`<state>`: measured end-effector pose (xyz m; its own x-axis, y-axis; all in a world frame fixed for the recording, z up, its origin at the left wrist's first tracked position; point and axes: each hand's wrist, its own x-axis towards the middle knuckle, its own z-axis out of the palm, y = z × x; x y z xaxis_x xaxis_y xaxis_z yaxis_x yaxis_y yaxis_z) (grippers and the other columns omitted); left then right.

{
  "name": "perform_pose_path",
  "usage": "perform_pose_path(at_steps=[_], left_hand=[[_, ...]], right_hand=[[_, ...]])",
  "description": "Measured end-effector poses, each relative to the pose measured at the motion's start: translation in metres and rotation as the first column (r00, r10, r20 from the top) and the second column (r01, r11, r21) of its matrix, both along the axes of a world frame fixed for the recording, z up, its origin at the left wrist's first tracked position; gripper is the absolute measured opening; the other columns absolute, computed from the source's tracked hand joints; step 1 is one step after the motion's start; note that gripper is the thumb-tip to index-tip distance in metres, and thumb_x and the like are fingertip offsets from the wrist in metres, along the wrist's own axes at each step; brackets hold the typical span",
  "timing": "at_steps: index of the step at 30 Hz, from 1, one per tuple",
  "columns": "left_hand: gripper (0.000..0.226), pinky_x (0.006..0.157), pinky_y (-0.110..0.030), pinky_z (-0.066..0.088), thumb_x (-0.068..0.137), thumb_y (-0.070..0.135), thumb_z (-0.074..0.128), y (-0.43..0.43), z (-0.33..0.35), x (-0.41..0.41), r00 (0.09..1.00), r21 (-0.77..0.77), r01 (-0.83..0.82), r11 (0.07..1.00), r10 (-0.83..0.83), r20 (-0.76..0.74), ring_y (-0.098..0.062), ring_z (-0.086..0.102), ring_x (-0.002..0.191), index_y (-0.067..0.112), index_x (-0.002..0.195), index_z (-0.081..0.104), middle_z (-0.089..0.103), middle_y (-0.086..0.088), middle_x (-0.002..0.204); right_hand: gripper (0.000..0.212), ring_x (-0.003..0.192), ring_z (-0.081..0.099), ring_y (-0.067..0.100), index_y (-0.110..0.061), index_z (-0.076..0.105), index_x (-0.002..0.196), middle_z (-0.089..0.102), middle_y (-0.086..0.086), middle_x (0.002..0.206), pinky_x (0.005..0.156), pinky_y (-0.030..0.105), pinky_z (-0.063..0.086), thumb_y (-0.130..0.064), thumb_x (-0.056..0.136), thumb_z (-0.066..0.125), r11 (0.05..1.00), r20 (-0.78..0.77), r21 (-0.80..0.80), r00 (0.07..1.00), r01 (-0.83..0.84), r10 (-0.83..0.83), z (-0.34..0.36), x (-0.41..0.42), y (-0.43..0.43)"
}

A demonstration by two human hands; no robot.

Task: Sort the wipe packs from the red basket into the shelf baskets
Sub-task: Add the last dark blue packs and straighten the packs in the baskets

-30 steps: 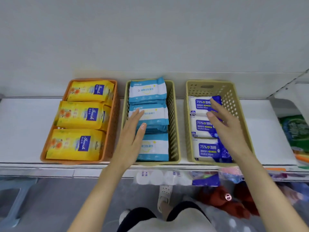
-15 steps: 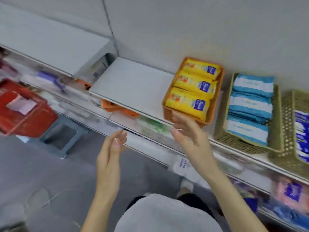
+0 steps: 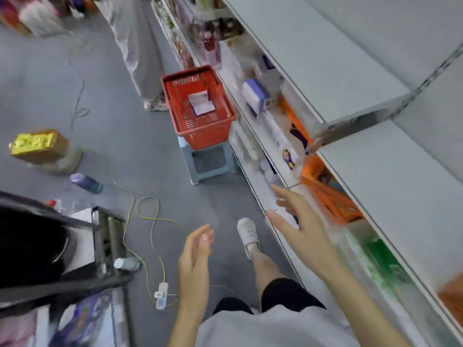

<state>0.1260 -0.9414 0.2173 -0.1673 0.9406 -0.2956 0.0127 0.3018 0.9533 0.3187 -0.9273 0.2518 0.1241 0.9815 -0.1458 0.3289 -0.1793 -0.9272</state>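
The red basket [image 3: 200, 126] stands on a grey-blue stool [image 3: 209, 164] in the aisle ahead, close to the shelf unit. One or two white-and-blue wipe packs [image 3: 201, 103] lie on its bottom. My left hand [image 3: 195, 256] hangs in front of me, fingers relaxed and empty. My right hand [image 3: 298, 219] reaches forward beside the shelf edge, fingers spread, holding nothing. Both hands are well short of the basket. The shelf baskets are out of view, apart from a blurred orange corner [image 3: 451, 296] at the far right.
White shelves [image 3: 375, 171] with blurred goods run along the right. Another person's legs [image 3: 140, 53] stand beyond the basket. A yellow-green cable [image 3: 147, 221], a bottle [image 3: 86, 182], a gold-topped box [image 3: 42, 146] and a dark cart [image 3: 75, 259] occupy the floor at left.
My view has swung left from the shelf baskets down the aisle to the red basket. Both hands left the packs in the shelf baskets and now hang empty in the air.
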Motion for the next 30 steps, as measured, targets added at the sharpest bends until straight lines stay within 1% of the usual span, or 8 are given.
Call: perform_pose_path(at_steps=[6,10,15,20,23,25,27,30], left_hand=[[0.029,0.088,-0.031,0.05,0.082,0.041,0.046,0.132,-0.011,0.0,0.991,-0.009,-0.131,0.991,0.131,-0.039,-0.004,0.066,0.095,0.027,0.103,0.063,0.069,0.003,0.106],[0.02,0.081,-0.031,0.05,0.088,0.043,0.057,0.234,-0.001,-0.001,0.981,0.01,-0.176,0.984,0.176,-0.077,-0.001,0.065,0.085,0.03,0.102,0.063,0.071,0.012,0.097],[0.022,0.078,-0.026,0.051,0.092,0.049,0.05,0.33,0.006,-0.01,0.959,0.047,-0.223,0.974,0.228,-0.168,-0.003,0.064,0.087,0.035,0.106,0.059,0.067,0.012,0.103],[0.049,0.069,-0.027,0.053,0.067,0.065,0.05,0.398,-0.058,-0.025,0.956,-0.093,-0.27,0.958,0.256,-0.141,-0.015,0.067,0.085,0.034,0.103,0.061,0.069,0.009,0.102],[0.077,0.064,-0.02,0.056,0.049,0.083,0.062,0.448,-0.11,-0.037,0.96,-0.204,-0.277,0.939,0.261,-0.105,-0.01,0.069,0.079,0.028,0.104,0.061,0.072,0.004,0.099],[0.091,0.065,-0.021,0.057,0.039,0.088,0.065,0.49,-0.149,-0.045,0.966,-0.247,-0.259,0.934,0.248,-0.078,-0.01,0.07,0.08,0.024,0.103,0.062,0.073,0.004,0.097],[0.079,0.066,-0.021,0.057,0.048,0.081,0.069,0.552,-0.181,-0.048,0.974,-0.265,-0.225,0.938,0.227,-0.02,-0.013,0.07,0.084,0.023,0.101,0.065,0.074,-0.001,0.099],[0.033,0.065,-0.012,0.051,0.087,0.042,0.057,0.661,-0.226,-0.046,0.99,-0.327,-0.116,0.938,0.136,0.037,-0.016,0.065,0.095,0.02,0.11,0.065,0.069,0.006,0.105]], right_hand=[[0.043,0.113,0.049,-0.01,-0.045,0.047,0.127,0.051,-0.023,0.125,0.098,0.016,0.038,-0.033,0.089,0.06,0.995,-0.039,-0.03,0.995,-0.091,0.09,-0.017,0.004,0.149],[0.039,0.108,0.053,-0.008,-0.041,0.05,0.125,0.055,-0.017,0.123,0.089,0.011,0.042,-0.026,0.09,0.061,0.994,-0.087,-0.05,0.992,-0.093,0.088,-0.015,0.011,0.255],[0.032,0.092,0.053,-0.018,-0.041,0.05,0.119,0.056,-0.009,0.12,0.082,0.011,0.041,-0.026,0.092,0.058,0.978,-0.038,-0.153,0.99,-0.139,0.135,-0.022,0.01,0.368],[0.026,0.09,0.057,-0.006,-0.031,0.056,0.117,0.061,-0.01,0.108,0.081,0.017,0.046,-0.021,0.093,0.057,0.953,-0.068,-0.287,0.995,-0.092,0.076,-0.08,-0.006,0.472],[0.024,0.095,0.062,0.007,-0.024,0.059,0.116,0.065,-0.002,0.106,0.089,0.031,0.051,-0.019,0.093,0.058,0.909,-0.119,-0.416,0.992,-0.007,-0.047,-0.149,-0.025,0.532],[0.022,0.094,0.063,0.009,-0.021,0.057,0.115,0.065,-0.002,0.103,0.083,0.028,0.053,-0.017,0.094,0.056,0.857,-0.182,-0.515,0.974,0.022,-0.134,-0.197,-0.041,0.573],[0.022,0.095,0.065,0.013,-0.017,0.057,0.116,0.065,-0.002,0.101,0.08,0.029,0.054,-0.016,0.094,0.056,0.79,-0.255,-0.61,0.93,0.057,-0.264,-0.242,-0.057,0.615],[0.024,0.1,0.064,0.022,-0.009,0.055,0.117,0.064,0.006,0.103,0.08,0.035,0.055,-0.014,0.094,0.057,0.673,-0.332,-0.734,0.819,0.087,-0.468,-0.305,-0.079,0.68]])
